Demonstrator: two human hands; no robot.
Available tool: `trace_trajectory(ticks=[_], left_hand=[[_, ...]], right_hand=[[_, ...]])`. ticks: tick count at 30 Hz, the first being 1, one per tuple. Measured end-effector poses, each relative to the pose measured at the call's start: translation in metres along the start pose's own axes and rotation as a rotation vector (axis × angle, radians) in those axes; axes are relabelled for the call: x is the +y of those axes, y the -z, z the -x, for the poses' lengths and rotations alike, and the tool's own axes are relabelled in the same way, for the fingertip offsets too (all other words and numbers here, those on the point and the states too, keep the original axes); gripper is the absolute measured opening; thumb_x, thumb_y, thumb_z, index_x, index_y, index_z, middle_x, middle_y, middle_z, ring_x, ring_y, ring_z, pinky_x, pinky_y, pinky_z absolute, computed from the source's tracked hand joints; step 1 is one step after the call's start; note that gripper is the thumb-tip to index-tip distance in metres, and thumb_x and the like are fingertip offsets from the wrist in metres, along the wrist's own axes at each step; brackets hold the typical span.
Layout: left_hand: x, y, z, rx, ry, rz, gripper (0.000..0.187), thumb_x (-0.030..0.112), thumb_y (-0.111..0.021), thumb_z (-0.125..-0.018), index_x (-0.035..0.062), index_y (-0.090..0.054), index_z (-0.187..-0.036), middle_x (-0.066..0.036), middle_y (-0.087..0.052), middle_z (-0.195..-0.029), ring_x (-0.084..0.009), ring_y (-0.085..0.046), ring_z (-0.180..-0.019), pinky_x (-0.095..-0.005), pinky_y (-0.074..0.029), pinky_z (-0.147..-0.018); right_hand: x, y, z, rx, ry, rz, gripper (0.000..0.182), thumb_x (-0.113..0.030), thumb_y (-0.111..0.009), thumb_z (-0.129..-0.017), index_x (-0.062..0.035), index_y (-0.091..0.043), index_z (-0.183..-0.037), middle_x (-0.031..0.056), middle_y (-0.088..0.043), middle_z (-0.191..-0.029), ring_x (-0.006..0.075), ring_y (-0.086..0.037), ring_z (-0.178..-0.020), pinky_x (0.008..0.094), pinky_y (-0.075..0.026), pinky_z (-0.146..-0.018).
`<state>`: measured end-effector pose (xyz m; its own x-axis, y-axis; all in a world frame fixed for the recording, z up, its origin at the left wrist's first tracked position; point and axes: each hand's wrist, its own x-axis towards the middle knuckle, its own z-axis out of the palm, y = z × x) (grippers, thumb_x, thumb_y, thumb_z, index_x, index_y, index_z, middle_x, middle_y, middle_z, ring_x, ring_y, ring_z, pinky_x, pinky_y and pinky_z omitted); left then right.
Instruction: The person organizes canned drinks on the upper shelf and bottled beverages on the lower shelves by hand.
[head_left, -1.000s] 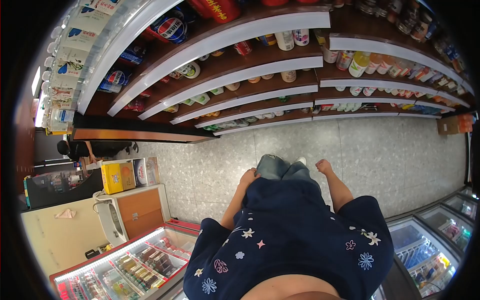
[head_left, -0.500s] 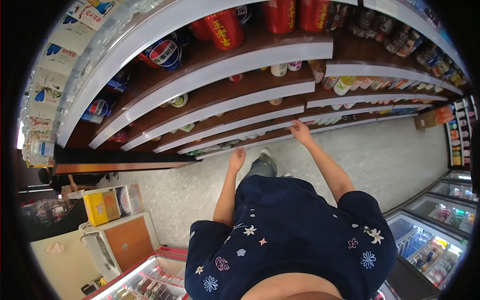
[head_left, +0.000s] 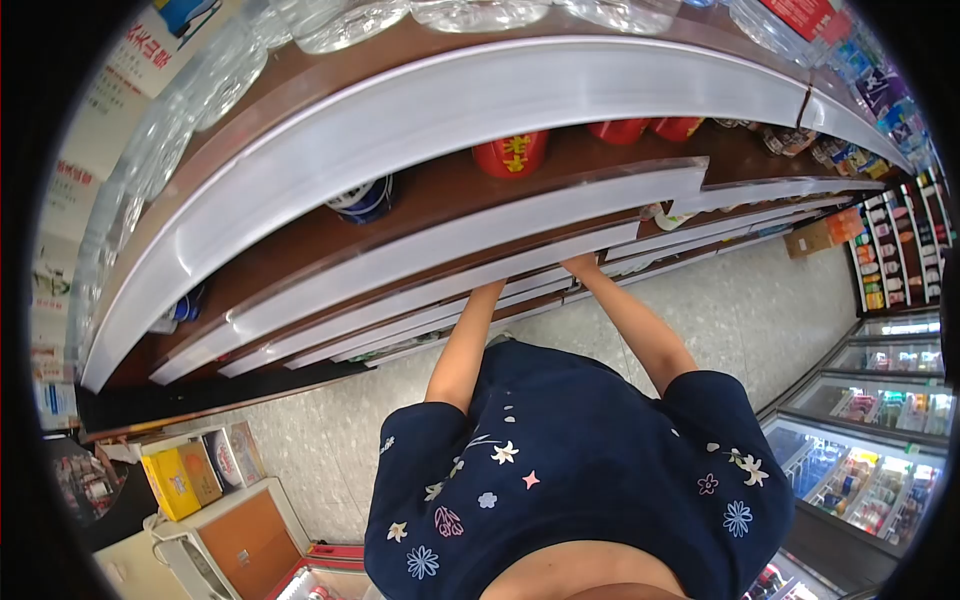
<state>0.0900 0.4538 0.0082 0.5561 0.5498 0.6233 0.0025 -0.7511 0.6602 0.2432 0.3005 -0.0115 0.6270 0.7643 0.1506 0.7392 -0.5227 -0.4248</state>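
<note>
My left hand reaches in beneath a white-edged shelf of a tall shelving unit, its fingers out of sight behind the strip. To its right, my right hand is at the same shelf edge, and its fingers are hidden as well. Whether either hand holds anything cannot be seen. On a higher shelf stand a red container with yellow characters and a dark blue and white container. A pale bottle or pack shows on a lower shelf at the right.
Clear plastic bottles line the top shelf, close to my head. Behind me on the left are a cabinet and a yellow box. Lit glass-doored coolers stand at the right, with a cardboard box on the floor farther off.
I have leaned in closer to the shelves, and the top row of bottles now fills the upper view. Both hands have gone from in front of the shelves to under a shelf edge.
</note>
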Motion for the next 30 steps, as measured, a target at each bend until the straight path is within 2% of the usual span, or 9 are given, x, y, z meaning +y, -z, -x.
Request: trace_trajectory(ticks=[1,6,9,12,15,16,20,24,30], left_hand=[[-0.006,-0.003,-0.003,-0.004,0.014,0.022,0.038,0.023,-0.06,-0.087,0.0046,-0.061,-0.12,-0.021,-0.058,-0.125,-0.0406,-0.051,-0.118,-0.0477,-0.038,-0.103],[-0.027,-0.01,-0.01,-0.099,0.056,0.0,0.037,0.022,-0.06,-0.087,0.0047,-0.061,-0.12,-0.02,-0.058,-0.124,-0.0404,-0.051,-0.118,-0.0475,-0.039,-0.102],[-0.032,-0.014,-0.012,-0.134,0.065,0.005,0.037,0.022,-0.06,-0.087,0.0048,-0.061,-0.12,-0.02,-0.059,-0.124,-0.0403,-0.051,-0.118,-0.0474,-0.039,-0.102],[-0.033,-0.015,-0.012,-0.156,0.06,0.005,0.036,0.021,-0.06,-0.087,0.0049,-0.061,-0.119,-0.02,-0.059,-0.124,-0.0402,-0.051,-0.117,-0.0474,-0.039,-0.102],[-0.029,-0.02,-0.012,-0.176,0.055,0.009,0.036,0.021,-0.06,-0.087,0.005,-0.061,-0.119,-0.02,-0.059,-0.123,-0.0401,-0.052,-0.117,-0.0473,-0.039,-0.102],[-0.029,-0.022,-0.012,-0.182,0.052,0.011,0.036,0.021,-0.06,-0.087,0.005,-0.061,-0.119,-0.02,-0.059,-0.123,-0.0401,-0.052,-0.117,-0.0473,-0.039,-0.102],[-0.026,-0.033,-0.007,-0.205,0.042,0.023,0.035,0.02,-0.06,-0.087,0.0051,-0.062,-0.119,-0.02,-0.059,-0.123,-0.0399,-0.052,-0.117,-0.0471,-0.039,-0.102],[-0.016,-0.04,-0.004,-0.219,0.031,0.037,0.035,0.02,-0.06,-0.087,0.0053,-0.062,-0.118,-0.019,-0.06,-0.122,-0.0398,-0.052,-0.117,-0.047,-0.04,-0.101],[0.003,-0.052,0.005,-0.224,0.0,0.021,0.034,0.019,-0.06,-0.087,0.0054,-0.062,-0.118,-0.019,-0.06,-0.122,-0.0396,-0.052,-0.116,-0.0469,-0.04,-0.101]], right_hand=[[-0.002,0.003,0.001,-0.09,-0.035,0.052,0.054,-0.039,-0.053,-0.089,-0.0104,-0.049,-0.135,0.0165,-0.048,-0.139,0.0374,-0.04,-0.131,0.0447,-0.033,-0.109],[-0.009,0.004,0.009,0.098,-0.069,-0.066,0.05,-0.041,-0.053,-0.088,-0.0097,-0.057,-0.127,0.0173,-0.052,-0.134,0.0375,-0.043,-0.128,0.0456,-0.03,-0.11],[-0.029,0.033,0.016,0.055,-0.067,0.037,0.054,-0.042,-0.06,-0.083,-0.0091,-0.057,-0.126,0.0181,-0.055,-0.13,0.0383,-0.048,-0.123,0.0455,-0.036,-0.105],[-0.038,0.05,0.032,0.071,-0.108,-0.171,0.057,-0.038,-0.07,-0.077,-0.008,-0.058,-0.124,0.0197,-0.058,-0.125,0.0398,-0.053,-0.115,0.0455,-0.044,-0.096],[-0.03,0.051,0.043,0.042,-0.234,-0.21,0.06,-0.033,-0.076,-0.072,-0.0071,-0.058,-0.123,0.0206,-0.059,-0.122,0.0405,-0.055,-0.11,0.0457,-0.048,-0.089],[-0.035,0.057,0.043,0.132,-0.201,-0.216,0.053,-0.032,-0.074,-0.072,-0.0038,-0.062,-0.116,0.0208,-0.064,-0.113,0.0422,-0.058,-0.105,0.0461,-0.048,-0.088],[-0.006,0.038,0.032,0.199,-0.063,-0.048,0.041,-0.025,-0.061,-0.082,-0.0024,-0.061,-0.116,0.0213,-0.062,-0.116,0.0416,-0.056,-0.109,0.0461,-0.047,-0.091],[0.0,0.042,0.025,0.27,0.036,-0.162,0.047,-0.024,-0.064,-0.082,-0.0024,-0.057,-0.123,0.022,-0.058,-0.124,0.0404,-0.051,-0.118,0.0439,-0.042,-0.098],[0.008,0.044,0.028,0.161,0.001,-0.24,0.053,-0.024,-0.065,-0.083,-0.0023,-0.052,-0.129,0.0228,-0.054,-0.129,0.0417,-0.046,-0.123,0.0438,-0.038,-0.103]])
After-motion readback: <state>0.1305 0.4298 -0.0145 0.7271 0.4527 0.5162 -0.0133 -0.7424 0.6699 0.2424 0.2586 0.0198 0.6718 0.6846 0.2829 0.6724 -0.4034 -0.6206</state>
